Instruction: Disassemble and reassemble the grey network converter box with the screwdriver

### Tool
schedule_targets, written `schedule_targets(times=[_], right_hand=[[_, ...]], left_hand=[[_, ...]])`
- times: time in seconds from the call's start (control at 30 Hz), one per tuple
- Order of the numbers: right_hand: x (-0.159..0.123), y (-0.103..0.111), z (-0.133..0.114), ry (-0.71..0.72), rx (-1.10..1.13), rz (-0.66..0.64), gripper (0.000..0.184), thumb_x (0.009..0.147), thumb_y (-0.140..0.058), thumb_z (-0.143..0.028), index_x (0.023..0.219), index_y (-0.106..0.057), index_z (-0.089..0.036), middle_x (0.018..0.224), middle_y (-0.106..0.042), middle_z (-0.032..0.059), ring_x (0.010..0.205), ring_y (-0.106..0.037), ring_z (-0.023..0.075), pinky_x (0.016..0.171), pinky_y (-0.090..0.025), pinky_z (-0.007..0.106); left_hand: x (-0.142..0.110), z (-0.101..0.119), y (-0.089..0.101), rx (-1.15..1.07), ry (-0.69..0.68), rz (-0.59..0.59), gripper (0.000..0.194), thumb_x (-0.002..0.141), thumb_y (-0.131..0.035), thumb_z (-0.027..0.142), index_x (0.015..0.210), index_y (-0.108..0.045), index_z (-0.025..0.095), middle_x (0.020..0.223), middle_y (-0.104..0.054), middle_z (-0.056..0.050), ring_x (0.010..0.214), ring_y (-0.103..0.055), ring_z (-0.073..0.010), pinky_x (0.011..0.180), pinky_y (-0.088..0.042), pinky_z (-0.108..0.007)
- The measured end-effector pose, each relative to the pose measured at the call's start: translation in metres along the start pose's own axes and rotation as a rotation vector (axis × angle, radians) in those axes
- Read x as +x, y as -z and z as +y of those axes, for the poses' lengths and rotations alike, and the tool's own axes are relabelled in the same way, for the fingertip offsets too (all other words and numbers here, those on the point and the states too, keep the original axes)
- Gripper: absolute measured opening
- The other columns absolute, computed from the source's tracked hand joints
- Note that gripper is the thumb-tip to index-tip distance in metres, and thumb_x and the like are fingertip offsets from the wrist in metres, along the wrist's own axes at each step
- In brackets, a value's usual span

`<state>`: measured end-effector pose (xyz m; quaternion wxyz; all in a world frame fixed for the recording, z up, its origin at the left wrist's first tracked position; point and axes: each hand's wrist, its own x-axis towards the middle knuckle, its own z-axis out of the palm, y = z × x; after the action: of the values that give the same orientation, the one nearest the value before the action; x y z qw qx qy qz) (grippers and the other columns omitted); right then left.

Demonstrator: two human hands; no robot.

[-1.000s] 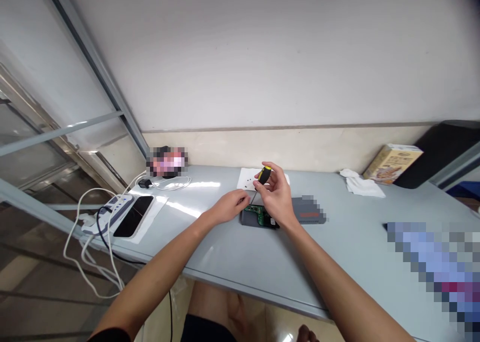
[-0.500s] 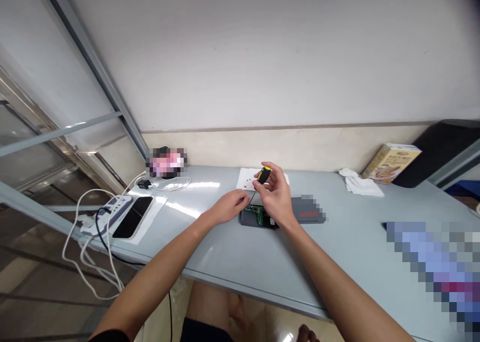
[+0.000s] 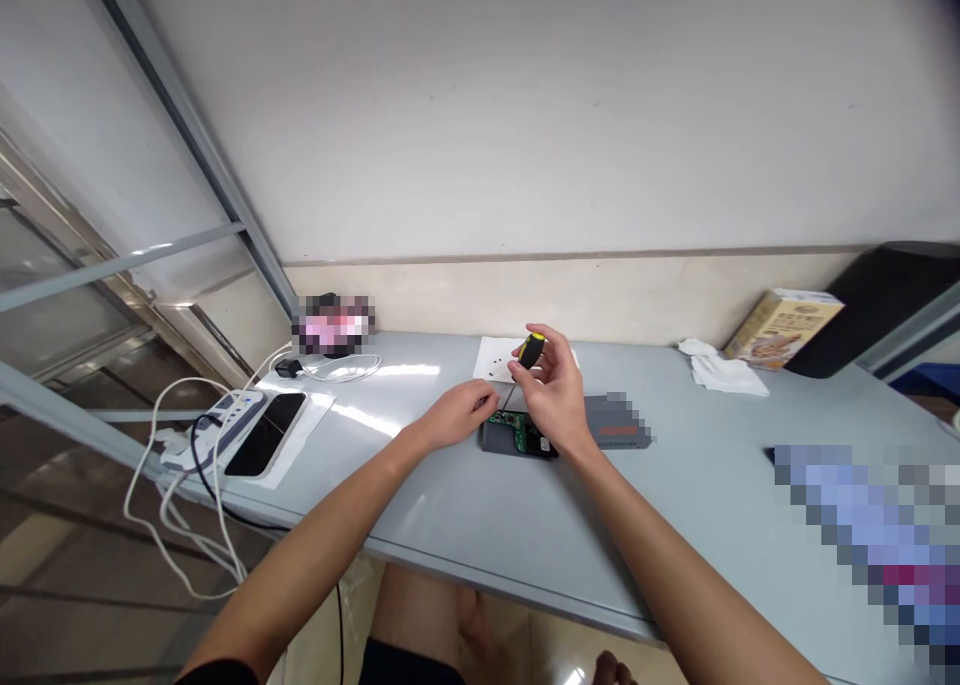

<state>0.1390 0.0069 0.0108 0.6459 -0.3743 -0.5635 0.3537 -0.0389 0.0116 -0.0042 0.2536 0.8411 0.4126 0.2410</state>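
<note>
My right hand (image 3: pixel 556 397) is closed round a small screwdriver with a yellow and black handle (image 3: pixel 532 349), its thin shaft pointing down to a green circuit board (image 3: pixel 510 423) in an open grey case (image 3: pixel 504 439). My left hand (image 3: pixel 457 412) rests on the table at the left end of that case, its fingers curled against it. A white sheet of paper (image 3: pixel 496 357) with a few small dark specks lies just behind the hands.
On the grey table (image 3: pixel 480 505), a white power strip (image 3: pixel 217 427) with cables and a black phone (image 3: pixel 267 431) lie at the left. A crumpled white tissue (image 3: pixel 721 369), a cardboard box (image 3: pixel 783 327) and a black object (image 3: pixel 885 303) sit at the back right.
Almost nothing has moved. The fingers of my right hand shift slightly on the screwdriver handle; my left hand stays put.
</note>
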Motion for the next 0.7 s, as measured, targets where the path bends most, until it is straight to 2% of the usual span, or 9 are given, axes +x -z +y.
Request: schedule_targets(times=[0.7], right_hand=[[-0.0009,-0.0019,0.0039,0.013,0.041,-0.027,0.047,0.088,-0.070,-0.027,0.131,-0.055,-0.033,0.102,-0.066,0.0022,0.091,-0.066,0.0188,0.079,-0.056,0.035]], left_hand=[[0.0006,0.0019,0.0003,-0.011,0.002,-0.004,0.032,0.106,-0.043,0.031,0.077,-0.050,0.019,0.080,-0.058,-0.001,0.076,-0.053,-0.0175,0.072,-0.041,-0.029]])
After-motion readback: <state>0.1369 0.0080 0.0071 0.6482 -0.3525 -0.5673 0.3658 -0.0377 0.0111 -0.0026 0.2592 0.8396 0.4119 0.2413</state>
